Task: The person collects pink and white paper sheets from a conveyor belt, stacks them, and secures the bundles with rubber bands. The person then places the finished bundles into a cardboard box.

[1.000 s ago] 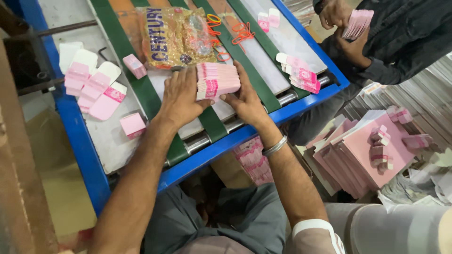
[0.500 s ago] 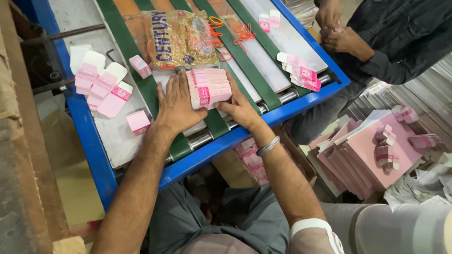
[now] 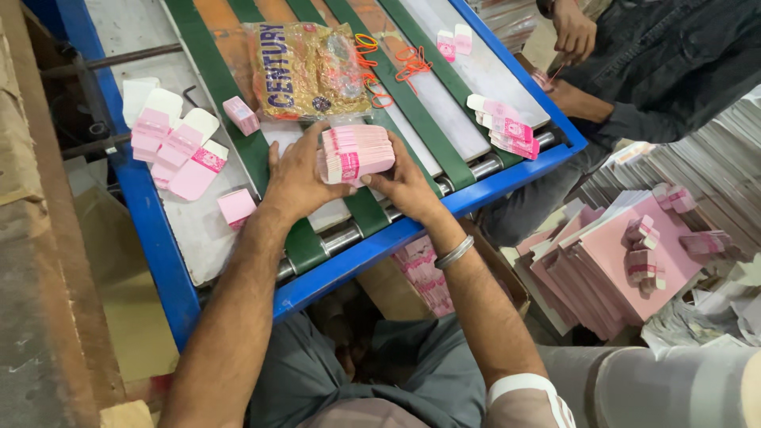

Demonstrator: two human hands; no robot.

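A thick stack of pink and white paper cards (image 3: 357,152) stands on edge on the blue-framed conveyor table (image 3: 158,238) with green belts. My left hand (image 3: 297,174) presses against the stack's left side. My right hand (image 3: 406,184) holds its right side, so the stack is squeezed between both palms. A metal bangle circles my right wrist.
A clear bag of coloured rubber bands (image 3: 309,70) lies beyond the stack, loose bands (image 3: 396,59) beside it. Flat pink cards (image 3: 178,147) lie at left, more cards (image 3: 507,131) at right. Another person's hands (image 3: 575,36) work at upper right. Pink sheet piles (image 3: 610,261) sit on the floor.
The view has shifted slightly, so the table sits lower in frame. My hands have kept squeezing the card stack in about the same spot on the belts.
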